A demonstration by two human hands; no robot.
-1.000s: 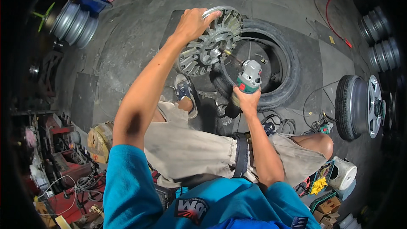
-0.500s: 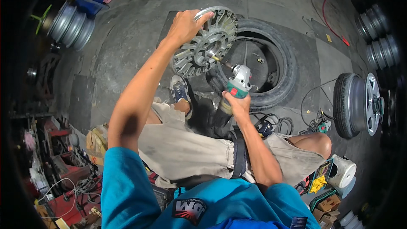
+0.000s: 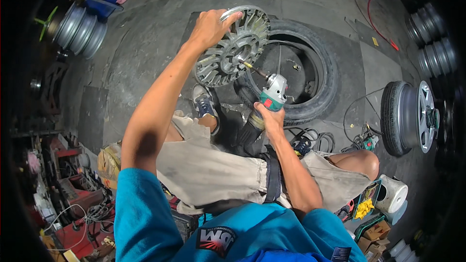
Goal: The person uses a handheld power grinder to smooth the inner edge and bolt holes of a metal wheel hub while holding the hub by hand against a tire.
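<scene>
Step in hand, judging by pose: working the hub area of a multi-spoke alloy wheel face (image 3: 242, 37) with a long-bit power grinder (image 3: 276, 89). Wheel face is up front, tilted, over the left side of a loose tire (image 3: 327, 80) lying flat on the floor (image 3: 145, 43). Left hand (image 3: 211, 28) grasps its upper rim, thumb over the edge. Right hand (image 3: 273, 120) is wrapped round the grinder body, just behind the green collar. Bit (image 3: 256, 71) points at the center bore; tip is at or just beside the bore edge, can't tell if touching or if it's spinning. Can't tell what the lower rim rests on either.

Next move calls for, my read: firm left grip so the face doesn't twist, small wrist shifts on the right, bit angle controlled against the bore edge.

Edges and room: tire sidewall sits right beneath and beside the grinder head, so a swing right or down is tight. Left shoe (image 3: 204, 101) is just beside the lower rim; a slip that way is a risk. Cable coil (image 3: 330, 141) lies near the right shoe (image 3: 305, 141), possible snag. Most room is left and beyond: stacked rims (image 3: 80, 31) there are well apart. Tire-fitted wheel (image 3: 400, 119) on the right is also well apart.
</scene>
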